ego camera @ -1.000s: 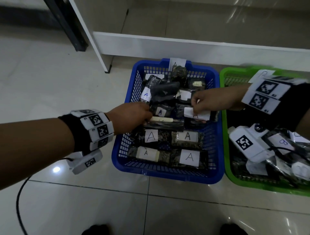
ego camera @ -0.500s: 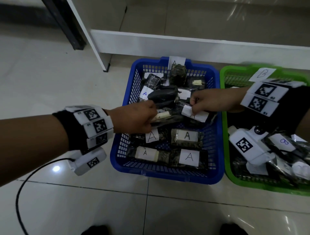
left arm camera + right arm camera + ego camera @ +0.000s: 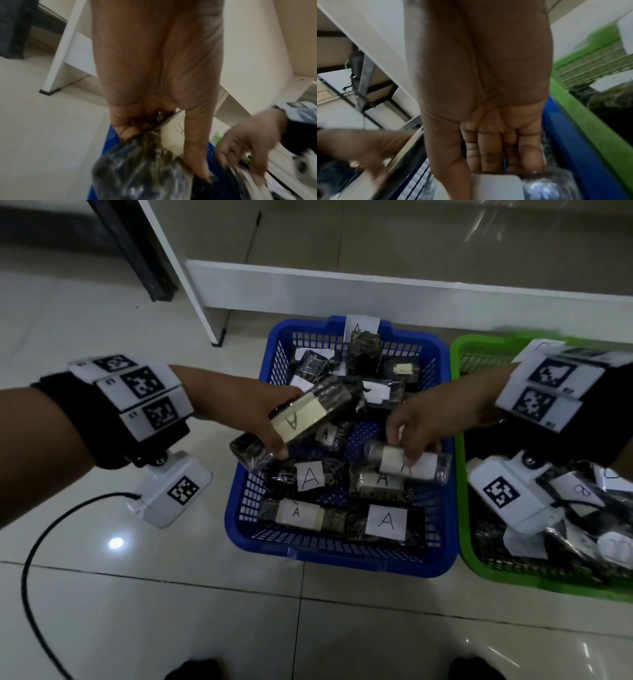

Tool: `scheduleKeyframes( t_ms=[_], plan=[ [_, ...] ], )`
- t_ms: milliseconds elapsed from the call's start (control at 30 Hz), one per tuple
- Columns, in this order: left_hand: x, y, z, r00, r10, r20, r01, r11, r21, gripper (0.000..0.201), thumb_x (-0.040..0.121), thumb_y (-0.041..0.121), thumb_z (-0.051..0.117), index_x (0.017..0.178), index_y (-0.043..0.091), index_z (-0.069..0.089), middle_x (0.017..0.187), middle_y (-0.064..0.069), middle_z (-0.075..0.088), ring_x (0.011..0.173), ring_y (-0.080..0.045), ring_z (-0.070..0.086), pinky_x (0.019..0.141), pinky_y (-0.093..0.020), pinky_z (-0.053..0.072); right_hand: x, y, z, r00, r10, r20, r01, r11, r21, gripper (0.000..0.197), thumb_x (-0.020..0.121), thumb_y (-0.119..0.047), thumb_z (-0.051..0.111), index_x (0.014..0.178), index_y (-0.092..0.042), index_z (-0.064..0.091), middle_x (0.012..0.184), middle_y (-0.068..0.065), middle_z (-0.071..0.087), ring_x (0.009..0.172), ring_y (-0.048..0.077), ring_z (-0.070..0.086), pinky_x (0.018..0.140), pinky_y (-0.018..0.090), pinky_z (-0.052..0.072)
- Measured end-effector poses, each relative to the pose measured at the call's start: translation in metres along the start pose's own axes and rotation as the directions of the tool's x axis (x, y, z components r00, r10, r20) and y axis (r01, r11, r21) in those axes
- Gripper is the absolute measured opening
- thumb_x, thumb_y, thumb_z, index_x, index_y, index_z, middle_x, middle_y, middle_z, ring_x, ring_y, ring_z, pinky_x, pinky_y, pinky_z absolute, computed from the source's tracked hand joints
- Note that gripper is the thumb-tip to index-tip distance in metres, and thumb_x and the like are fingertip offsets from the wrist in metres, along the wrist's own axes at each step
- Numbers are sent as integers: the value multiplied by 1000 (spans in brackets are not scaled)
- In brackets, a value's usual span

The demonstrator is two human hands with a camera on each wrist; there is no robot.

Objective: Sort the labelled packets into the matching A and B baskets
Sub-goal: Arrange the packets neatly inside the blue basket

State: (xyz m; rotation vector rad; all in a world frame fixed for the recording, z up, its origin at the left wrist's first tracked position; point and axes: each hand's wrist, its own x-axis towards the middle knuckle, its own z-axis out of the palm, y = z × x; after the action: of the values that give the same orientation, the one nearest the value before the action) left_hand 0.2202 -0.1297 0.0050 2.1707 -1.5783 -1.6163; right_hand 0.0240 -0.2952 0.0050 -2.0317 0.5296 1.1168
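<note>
My left hand [image 3: 263, 422] grips a dark packet [image 3: 294, 422] with a cream label marked A, lifted over the left side of the blue basket [image 3: 239, 518]. In the left wrist view my fingers [image 3: 125, 129] and thumb curl round that packet [image 3: 140, 169]. My right hand [image 3: 414, 436] pinches another packet with a white label [image 3: 411, 465] over the blue basket's right side. The right wrist view shows fingers [image 3: 489, 152] bent onto the white label [image 3: 496, 186]. Several A packets [image 3: 310, 477] lie in the blue basket. The green basket [image 3: 466, 542] holds B packets [image 3: 579, 491].
Both baskets stand side by side on a glossy tiled floor. A white shelf base [image 3: 342, 289] runs behind them, with a white leg [image 3: 205, 320] at the back left. A black cable [image 3: 30, 577] trails on the floor at the left.
My left hand has lifted its A packet up and leftward, turning the label into view. My right hand has moved its white-labelled packet nearer and slightly right.
</note>
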Motion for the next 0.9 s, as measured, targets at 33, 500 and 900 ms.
scheduleKeyframes(
  t_ms=[33, 500, 900],
  plan=[
    [-1, -2, -4, 1000, -1, -15, 0, 998, -62, 56, 80, 20, 71, 126, 25, 40, 110, 4, 60, 98, -11, 59, 75, -22, 52, 4, -4, 8, 999, -11, 34, 12, 999, -41, 19, 81, -15, 71, 95, -9, 59, 71, -2, 60, 60, 10, 51, 56, 24, 43],
    [2, -4, 9, 987, 92, -128, -154, 746, -648, 37, 86, 21, 56, 120, 8, 58, 112, -7, 70, 98, -21, 67, 76, -22, 57, 27, -17, 69, 796, -50, -603, 242, 940, 242, 13, 89, -9, 53, 95, -20, 52, 97, 8, 62, 81, 22, 59, 61, 24, 46],
    [32, -10, 71, 988, 110, -109, -87, 978, 191, 52, 85, 49, 61, 124, 15, 57, 123, -3, 59, 113, -22, 56, 95, -37, 47, 14, -9, 12, 812, -93, -576, 183, 978, 101, 27, 88, -26, 64, 112, -25, 51, 107, 1, 61, 72, 11, 56, 58, 17, 42]
  ],
)
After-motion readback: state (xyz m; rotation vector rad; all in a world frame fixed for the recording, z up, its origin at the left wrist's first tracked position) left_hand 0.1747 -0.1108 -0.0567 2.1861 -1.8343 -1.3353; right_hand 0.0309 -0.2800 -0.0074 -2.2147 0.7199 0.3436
